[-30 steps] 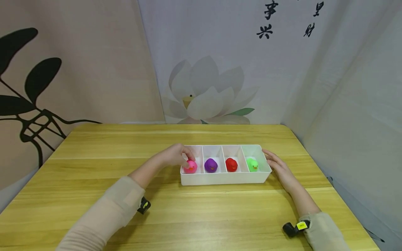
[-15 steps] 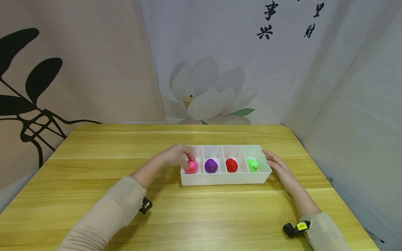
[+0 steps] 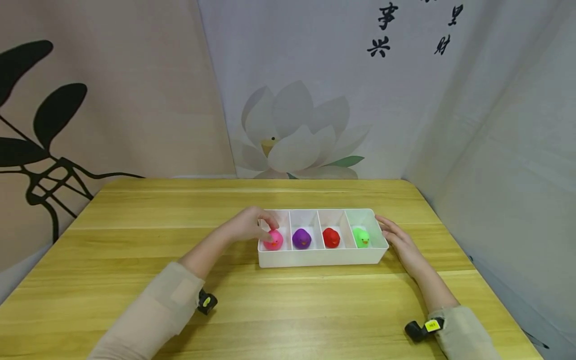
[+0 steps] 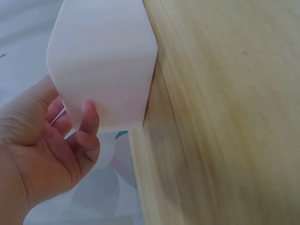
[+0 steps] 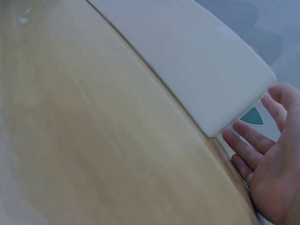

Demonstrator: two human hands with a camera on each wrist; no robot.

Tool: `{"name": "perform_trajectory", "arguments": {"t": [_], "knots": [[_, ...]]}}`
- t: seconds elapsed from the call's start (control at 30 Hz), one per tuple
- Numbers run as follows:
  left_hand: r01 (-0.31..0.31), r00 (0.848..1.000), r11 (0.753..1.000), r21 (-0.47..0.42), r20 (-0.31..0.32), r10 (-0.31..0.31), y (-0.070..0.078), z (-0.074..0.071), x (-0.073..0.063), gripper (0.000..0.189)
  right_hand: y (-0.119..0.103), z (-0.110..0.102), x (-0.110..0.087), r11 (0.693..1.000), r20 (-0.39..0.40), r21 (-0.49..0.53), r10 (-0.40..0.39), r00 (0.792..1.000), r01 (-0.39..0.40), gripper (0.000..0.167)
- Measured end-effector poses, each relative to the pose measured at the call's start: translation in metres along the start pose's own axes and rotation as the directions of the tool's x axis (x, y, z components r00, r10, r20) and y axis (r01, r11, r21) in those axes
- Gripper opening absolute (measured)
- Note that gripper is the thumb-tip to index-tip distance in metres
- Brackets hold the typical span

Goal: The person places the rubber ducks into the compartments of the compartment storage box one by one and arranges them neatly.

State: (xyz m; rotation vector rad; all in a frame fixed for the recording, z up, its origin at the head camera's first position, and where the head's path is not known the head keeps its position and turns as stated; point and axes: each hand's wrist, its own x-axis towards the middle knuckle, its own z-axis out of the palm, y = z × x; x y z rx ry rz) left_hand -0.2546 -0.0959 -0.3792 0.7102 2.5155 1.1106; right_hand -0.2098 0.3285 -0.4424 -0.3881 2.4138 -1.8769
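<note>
A white divided box (image 3: pixel 319 257) stands on the table with one small rubber duck in each compartment. My left hand (image 3: pixel 248 224) reaches over its left end, thumb and index finger curled about the pink rubber duck (image 3: pixel 273 240). In the left wrist view the box's end wall (image 4: pixel 105 70) hides that duck, and the fingertips of my left hand (image 4: pixel 51 150) go over the rim. Further right sit a purple duck (image 3: pixel 302 239), a red duck (image 3: pixel 331 238) and a green duck (image 3: pixel 361 238). My right hand (image 3: pixel 402 245) rests its extended fingers against the box's right end.
The wooden table (image 3: pixel 288 310) extends around the box on all sides. Behind it hangs a pale curtain (image 3: pixel 310 65) printed with a lotus and dark characters. Each wrist carries a small black camera, the left camera (image 3: pixel 207 302) and the right camera (image 3: pixel 423 330).
My left forearm and wrist have shifted slightly, and the gap between thumb and index finger looks a little wider. The ducks, the box and my right hand show no clear movement.
</note>
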Motion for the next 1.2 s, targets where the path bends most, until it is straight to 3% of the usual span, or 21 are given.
{"name": "perform_trajectory", "arguments": {"t": [0.17,0.43,0.87,1.07,1.2], "knots": [[-0.041,0.998,0.998,-0.036,-0.042,0.04,-0.004,-0.002,-0.009,0.024,0.002,-0.001,0.002,1.0,0.001,-0.003,0.004,1.0,-0.004,0.049],[-0.059,0.99,0.994,-0.088,-0.134,0.046,-0.002,-0.007,-0.026,0.029,0.003,-0.001,0.003,1.0,0.002,-0.002,-0.001,1.0,0.001,0.049],[-0.045,0.967,0.98,-0.196,-0.253,-0.007,-0.006,-0.014,-0.053,0.023,0.001,-0.003,0.004,1.0,0.001,-0.008,-0.008,1.0,0.008,0.048],[-0.034,0.965,0.987,-0.159,-0.26,-0.009,-0.023,-0.023,-0.069,0.022,-0.004,-0.009,-0.001,1.0,-0.002,-0.023,-0.001,1.0,0.001,0.048],[-0.011,0.963,0.995,-0.1,-0.269,-0.016,-0.035,-0.034,-0.085,0.023,-0.01,-0.016,-0.001,0.998,0.004,-0.055,-0.043,0.999,0.043,0.046]]}}
